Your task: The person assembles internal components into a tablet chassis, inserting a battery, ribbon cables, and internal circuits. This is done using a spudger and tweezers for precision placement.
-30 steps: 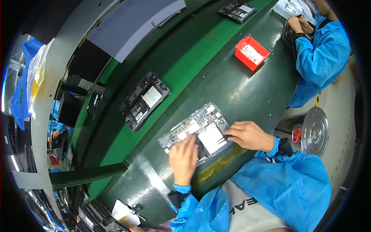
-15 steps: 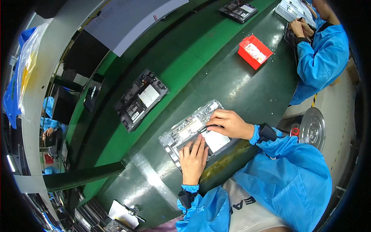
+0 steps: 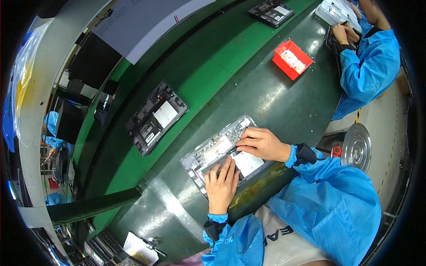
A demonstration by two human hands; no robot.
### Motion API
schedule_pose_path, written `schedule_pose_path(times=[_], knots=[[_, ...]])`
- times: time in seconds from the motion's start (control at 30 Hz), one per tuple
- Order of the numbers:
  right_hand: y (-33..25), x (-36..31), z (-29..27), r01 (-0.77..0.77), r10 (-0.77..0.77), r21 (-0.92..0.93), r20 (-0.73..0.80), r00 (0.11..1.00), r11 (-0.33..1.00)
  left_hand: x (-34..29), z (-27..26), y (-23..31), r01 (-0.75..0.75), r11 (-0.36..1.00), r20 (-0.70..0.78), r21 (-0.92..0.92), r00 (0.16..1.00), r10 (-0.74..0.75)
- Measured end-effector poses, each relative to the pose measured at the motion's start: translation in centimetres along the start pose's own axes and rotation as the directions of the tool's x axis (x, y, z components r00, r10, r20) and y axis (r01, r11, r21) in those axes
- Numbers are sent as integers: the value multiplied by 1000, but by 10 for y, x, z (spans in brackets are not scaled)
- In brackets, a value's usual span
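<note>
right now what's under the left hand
The open laptop lies under the left hand. Its circuit board shows beyond the fingertips, and part of a white panel to the hand's right. Whatever the hand itself covers can't be seen.
</note>
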State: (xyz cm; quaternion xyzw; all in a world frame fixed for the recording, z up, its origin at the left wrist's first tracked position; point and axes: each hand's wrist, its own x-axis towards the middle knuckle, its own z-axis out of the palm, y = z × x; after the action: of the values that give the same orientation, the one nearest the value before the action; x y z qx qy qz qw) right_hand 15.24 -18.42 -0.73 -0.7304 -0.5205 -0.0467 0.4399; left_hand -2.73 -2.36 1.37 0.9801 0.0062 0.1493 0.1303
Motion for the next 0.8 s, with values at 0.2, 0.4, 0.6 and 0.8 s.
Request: schedule_pose_path(times=[0.2, 0.4, 0.6, 0.8], knots=[[0, 1, -2, 1, -1, 3, -6, 1000, 1000, 1, 0, 0, 3, 1000, -9, -21, 1000, -3], [-1, 1, -1, 0, 1, 12, -22, 1000, 1000, 3, -2, 1, 9, 999, -4, -30, 1000, -9], [-1, 0, -1, -6, 6, 6, -24, 1000, 1000, 2, -1, 1, 19, 999, -2, -41, 1000, -20], [0, 0, -1, -6, 6, 6, -28, 1000, 1000, 3, -1, 2, 11, 999, 0, -31, 1000, -11]])
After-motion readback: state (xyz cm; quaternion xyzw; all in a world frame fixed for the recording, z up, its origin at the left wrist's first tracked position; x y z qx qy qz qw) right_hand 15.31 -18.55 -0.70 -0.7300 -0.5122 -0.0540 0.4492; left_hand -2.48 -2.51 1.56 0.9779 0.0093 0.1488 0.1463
